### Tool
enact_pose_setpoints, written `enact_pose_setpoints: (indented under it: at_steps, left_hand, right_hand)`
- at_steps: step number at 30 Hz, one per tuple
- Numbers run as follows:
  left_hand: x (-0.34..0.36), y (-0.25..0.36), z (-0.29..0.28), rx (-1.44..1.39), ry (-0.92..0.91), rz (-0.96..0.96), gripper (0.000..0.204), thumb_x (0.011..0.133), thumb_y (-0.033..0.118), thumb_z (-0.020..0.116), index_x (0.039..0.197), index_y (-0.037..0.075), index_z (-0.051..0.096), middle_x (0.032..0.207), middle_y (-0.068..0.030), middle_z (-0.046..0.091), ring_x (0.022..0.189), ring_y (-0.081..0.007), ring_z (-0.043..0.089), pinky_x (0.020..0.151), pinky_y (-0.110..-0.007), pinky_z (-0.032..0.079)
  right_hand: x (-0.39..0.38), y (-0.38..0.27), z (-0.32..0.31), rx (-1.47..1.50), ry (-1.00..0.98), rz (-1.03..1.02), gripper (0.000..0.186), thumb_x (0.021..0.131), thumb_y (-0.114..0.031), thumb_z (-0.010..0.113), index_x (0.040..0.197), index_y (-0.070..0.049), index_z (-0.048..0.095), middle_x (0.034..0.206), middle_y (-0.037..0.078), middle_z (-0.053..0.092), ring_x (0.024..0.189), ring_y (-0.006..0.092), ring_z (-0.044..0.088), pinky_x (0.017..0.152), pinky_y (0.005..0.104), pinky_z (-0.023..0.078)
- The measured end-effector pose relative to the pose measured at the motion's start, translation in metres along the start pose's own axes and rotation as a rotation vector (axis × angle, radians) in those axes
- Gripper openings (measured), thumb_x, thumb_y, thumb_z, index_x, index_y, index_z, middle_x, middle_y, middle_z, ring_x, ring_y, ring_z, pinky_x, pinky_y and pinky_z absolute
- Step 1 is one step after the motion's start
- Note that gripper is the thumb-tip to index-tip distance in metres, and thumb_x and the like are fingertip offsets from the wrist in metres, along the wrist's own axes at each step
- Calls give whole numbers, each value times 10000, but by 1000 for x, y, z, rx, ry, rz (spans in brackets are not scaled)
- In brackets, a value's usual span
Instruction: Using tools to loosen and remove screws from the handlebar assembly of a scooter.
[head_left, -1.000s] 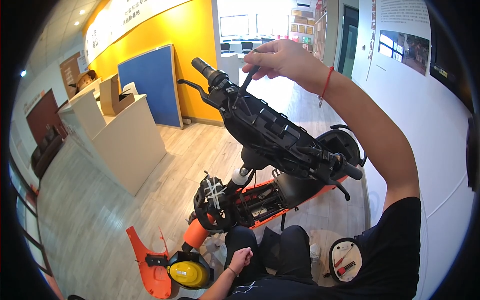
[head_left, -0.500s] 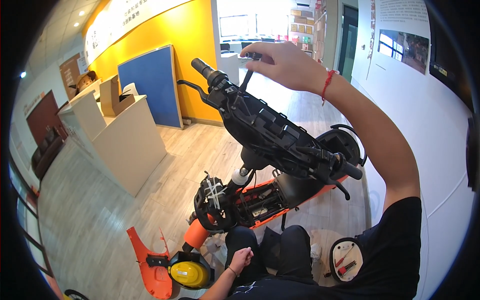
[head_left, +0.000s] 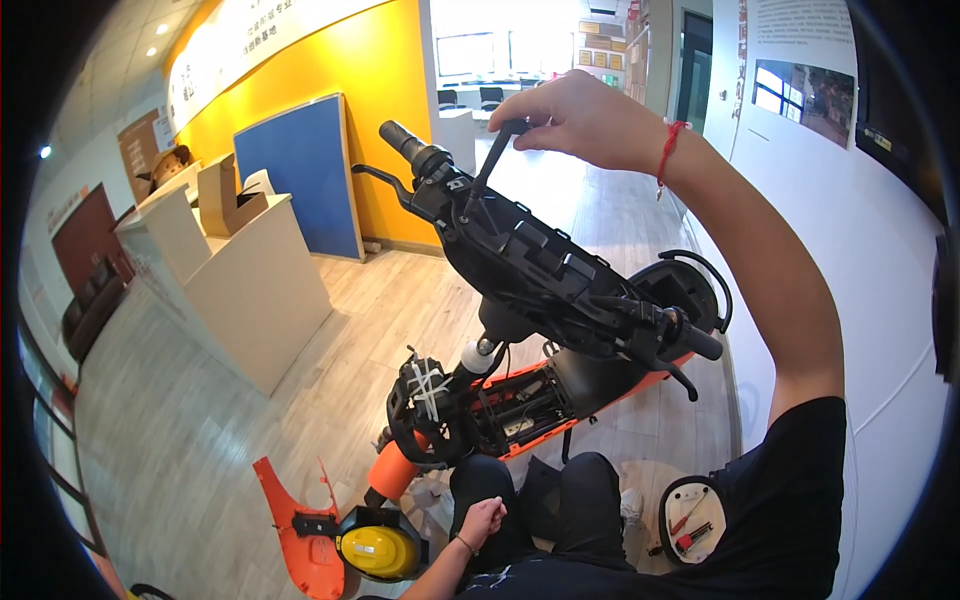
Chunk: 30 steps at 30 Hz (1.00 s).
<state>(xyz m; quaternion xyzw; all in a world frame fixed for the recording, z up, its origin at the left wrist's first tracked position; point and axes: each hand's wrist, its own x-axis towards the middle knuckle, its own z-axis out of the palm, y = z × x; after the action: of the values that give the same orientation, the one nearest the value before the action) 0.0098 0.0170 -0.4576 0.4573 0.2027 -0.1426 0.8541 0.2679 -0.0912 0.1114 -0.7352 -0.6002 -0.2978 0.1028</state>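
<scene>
The bare right hand [head_left: 590, 125] covers the top end of the slim black rod [head_left: 490, 165]. The bare left hand [head_left: 483, 521] is curled, its palm hidden. Far left of it, the lower edge cuts a black curved object [head_left: 150, 592]; to its right, a red-and-black tool [head_left: 694, 537] is too small to identify.

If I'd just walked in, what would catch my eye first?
Probably the scooter in the middle, its black handlebars uncovered and its orange-edged body open. Next, the right hand gripping a black rod by the handlebars' upper end. Then, at upper left, the bright yellow wall behind a blue board.
</scene>
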Motion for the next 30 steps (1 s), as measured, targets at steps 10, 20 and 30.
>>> enact_pose_setpoints:
  at_steps: [10,20,30]
  left_hand:
    - [-4,6,5,0,13,3,311,976,278,467,757,70,537,581,45,372,447,-61,317,436,-213,261]
    - [-2,3,2,3,7,3,312,976,281,467,755,75,543,587,47,383,447,-58,318,433,-209,262]
    - [-4,5,3,-6,-8,4,310,976,285,468,759,78,543,588,51,386,446,-53,319,428,-205,253]
  right_hand:
    - [-7,-2,13,-409,167,-64,173,912,-234,551,1028,-151,648,751,104,670,682,217,672,596,321,532]
    - [-3,-11,6,104,35,132,210,885,-143,510,1038,-23,591,897,149,668,788,269,668,807,315,523]
    - [0,-18,12,-77,232,221,221,851,-115,520,1002,33,587,818,199,662,721,283,669,719,331,538]
